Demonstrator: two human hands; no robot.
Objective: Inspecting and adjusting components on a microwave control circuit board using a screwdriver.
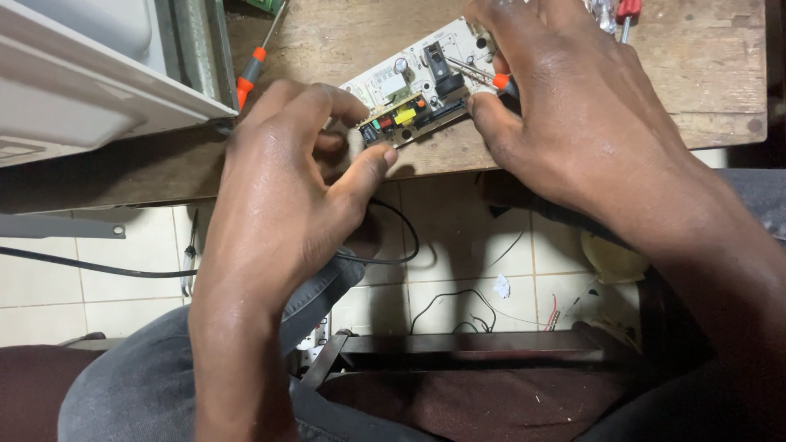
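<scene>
The left hand [282,176] pinches the near end of the white rectangular circuit board [417,82] flat on the worn wooden bench [704,74], while the right hand [573,98] grips a thin orange-collared probe tool [483,75] touching the board's middle. This looks like mid-probing; the next move calls for a steady board and fine tip placement among the crowded components.

Left hand [278,188] steadies circuit board [413,90] (white); right hand [565,106] grips screwdriver [483,78].

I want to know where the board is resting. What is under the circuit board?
The circuit board lies on a worn wooden table, near its front edge. The left hand grips its near end and the right hand covers its far end, hiding the wood there.
</scene>
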